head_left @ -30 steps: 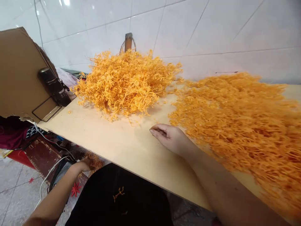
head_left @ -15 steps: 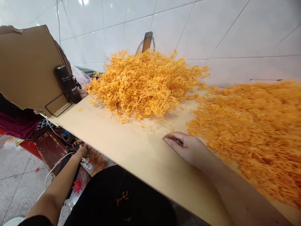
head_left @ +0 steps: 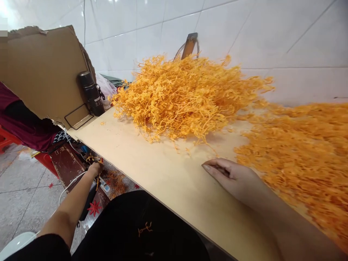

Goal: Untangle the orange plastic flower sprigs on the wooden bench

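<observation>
My left hand (head_left: 95, 169) reaches down beside the left edge of the wooden board (head_left: 152, 168). Its fingers are closed around thin orange branching sprigs (head_left: 94, 159), which poke out above and below them; the fingertips are partly hidden. On the board rests my right hand (head_left: 232, 177), thumb and fingertips pressed together, and whatever is between them cannot be made out. Beyond it stands a bushy heap of orange sprigs (head_left: 179, 98). To its right spreads a flatter layer of orange pieces (head_left: 299, 145).
A black vacuum flask (head_left: 91, 94) stands by a cardboard sheet (head_left: 46, 69) at the board's far left end. A white cable (head_left: 69, 186) runs past a worn red-brown bench (head_left: 65, 161). Red star-shaped pieces (head_left: 94, 208) and orange scraps (head_left: 118, 183) lie low on the left.
The view has turned left, so the scene sits further right. My left hand has shifted slightly left against the board, still closed on sprigs. My right hand keeps its place on the board.
</observation>
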Motion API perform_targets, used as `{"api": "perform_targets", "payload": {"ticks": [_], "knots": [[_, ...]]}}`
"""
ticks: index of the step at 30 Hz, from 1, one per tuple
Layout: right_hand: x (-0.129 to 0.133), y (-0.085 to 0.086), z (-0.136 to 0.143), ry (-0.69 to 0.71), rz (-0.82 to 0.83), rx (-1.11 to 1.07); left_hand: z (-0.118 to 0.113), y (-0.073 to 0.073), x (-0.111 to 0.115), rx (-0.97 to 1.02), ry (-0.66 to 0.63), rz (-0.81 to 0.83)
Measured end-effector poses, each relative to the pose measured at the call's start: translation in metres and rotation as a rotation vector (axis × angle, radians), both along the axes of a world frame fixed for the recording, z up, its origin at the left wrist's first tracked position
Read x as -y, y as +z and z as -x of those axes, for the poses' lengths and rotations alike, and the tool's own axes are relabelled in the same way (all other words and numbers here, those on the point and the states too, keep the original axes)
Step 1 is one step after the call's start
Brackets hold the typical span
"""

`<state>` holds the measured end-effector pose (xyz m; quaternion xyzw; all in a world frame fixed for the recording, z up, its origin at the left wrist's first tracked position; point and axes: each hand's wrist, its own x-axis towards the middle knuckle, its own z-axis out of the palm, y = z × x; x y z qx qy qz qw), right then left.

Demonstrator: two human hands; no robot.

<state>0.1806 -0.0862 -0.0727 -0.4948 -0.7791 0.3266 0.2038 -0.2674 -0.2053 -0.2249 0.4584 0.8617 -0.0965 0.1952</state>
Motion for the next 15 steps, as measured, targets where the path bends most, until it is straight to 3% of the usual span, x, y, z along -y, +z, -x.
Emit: {"api": "perform_targets", "payload": {"ticks": [7, 11, 15], "knots": [[-0.001, -0.001, -0.001, -0.038, 0.089, 0.001, -0.002, 0.008, 0.005, -0.050, 0.198, -0.016], [-0.001, 0.000, -0.002, -0.012, 0.105, 0.025, 0.001, 0.012, 0.007, -0.024, 0.216, -0.052], [0.003, 0.003, 0.000, -0.080, 0.127, 0.012, 0.002, 0.015, 0.000, -0.014, 0.203, -0.137]]}}
